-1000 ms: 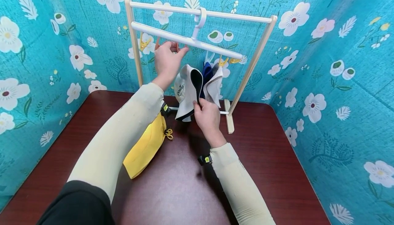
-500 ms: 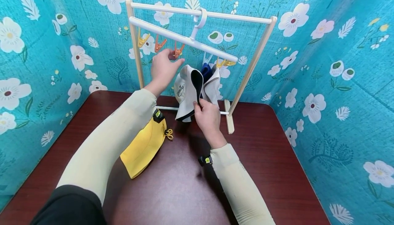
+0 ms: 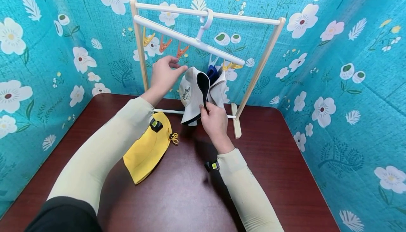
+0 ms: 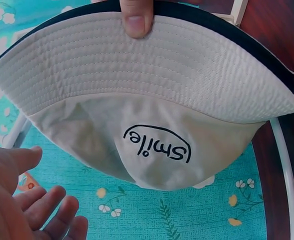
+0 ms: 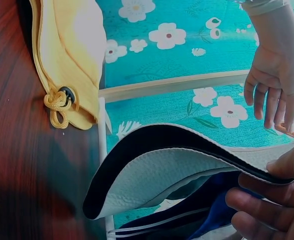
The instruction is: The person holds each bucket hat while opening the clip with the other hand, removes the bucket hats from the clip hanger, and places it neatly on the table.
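- Right hand (image 3: 214,119): thumb and fingers pinch the brim edge of a pale hat (image 3: 193,94); thumb flat on the stitched brim in the left wrist view, the other fingers bent behind it.
- Pale hat: held below the hanger, in front of the rack, between the left hand and some hanging cloth. Brim edge turned toward the wearer of the head camera, dark lining showing. "Smile" lettered in black on the crown, upside down in the left wrist view.
- Left hand (image 3: 165,75): fingers apart and loosely bent, thumb well clear of them; has hold of nothing. Fingertips just below the inner orange clip (image 3: 182,50); whether they touch it, cannot tell.
- White hanger (image 3: 190,41): hooked on the top rail (image 3: 244,18) of a wooden rack, tilted, its end on the person's left riding higher.
- Along its high half: a yellow clip (image 3: 147,37), an outer orange clip (image 3: 165,43), then the inner orange one.
- Along its low half: a light blue clip (image 3: 213,61) and two more yellow ones. Blue cloth (image 3: 212,72) and pale cloth (image 3: 219,91) hang there, partly behind the held hat.
- Yellow hat (image 3: 149,151): on the dark red table (image 3: 269,154), person's left, partly under the left forearm; looped cord (image 3: 173,137) at its edge.
- Behind everything: turquoise flowered curtain (image 3: 336,62).
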A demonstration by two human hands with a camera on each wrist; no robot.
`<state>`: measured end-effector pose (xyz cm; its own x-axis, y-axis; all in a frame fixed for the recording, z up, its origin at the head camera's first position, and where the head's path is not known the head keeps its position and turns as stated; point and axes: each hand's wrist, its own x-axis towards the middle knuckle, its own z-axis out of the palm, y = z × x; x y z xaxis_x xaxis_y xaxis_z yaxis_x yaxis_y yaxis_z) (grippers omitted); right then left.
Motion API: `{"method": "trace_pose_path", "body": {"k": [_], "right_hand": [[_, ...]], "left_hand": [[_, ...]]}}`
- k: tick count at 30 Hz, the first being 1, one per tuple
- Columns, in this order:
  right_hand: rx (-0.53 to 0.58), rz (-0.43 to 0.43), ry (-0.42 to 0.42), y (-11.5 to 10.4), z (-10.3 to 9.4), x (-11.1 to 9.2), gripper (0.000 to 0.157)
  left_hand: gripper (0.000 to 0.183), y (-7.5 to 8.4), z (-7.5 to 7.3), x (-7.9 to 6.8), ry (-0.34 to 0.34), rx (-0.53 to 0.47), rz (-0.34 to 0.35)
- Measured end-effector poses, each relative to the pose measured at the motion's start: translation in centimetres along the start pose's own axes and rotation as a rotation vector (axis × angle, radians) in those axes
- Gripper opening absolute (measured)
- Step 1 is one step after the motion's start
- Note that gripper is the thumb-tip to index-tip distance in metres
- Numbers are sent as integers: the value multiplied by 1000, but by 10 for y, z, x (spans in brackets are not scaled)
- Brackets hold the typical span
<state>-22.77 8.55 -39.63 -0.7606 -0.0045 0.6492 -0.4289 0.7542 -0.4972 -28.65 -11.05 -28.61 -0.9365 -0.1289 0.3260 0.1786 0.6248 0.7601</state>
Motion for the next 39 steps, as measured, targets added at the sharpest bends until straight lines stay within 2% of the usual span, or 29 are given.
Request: {"method": "trace_pose_path", "body": {"k": [11,19,29,39], "right_hand": [[-16,-5,6,1,-2,-1,29],[-10,-19,8,2,-3,-1,28],[-14,-55,15,3,-4,-1,32],[-27,-71,41,4,-2,-1,28]], "left_hand": [[55,-6,-11,-18,33,-49,79],[48,-10,-17,-35,48,-133,130],[42,-13,-24,-55,18,-196,187],[37,-17,-34,-80,-9,-193,217]]}}
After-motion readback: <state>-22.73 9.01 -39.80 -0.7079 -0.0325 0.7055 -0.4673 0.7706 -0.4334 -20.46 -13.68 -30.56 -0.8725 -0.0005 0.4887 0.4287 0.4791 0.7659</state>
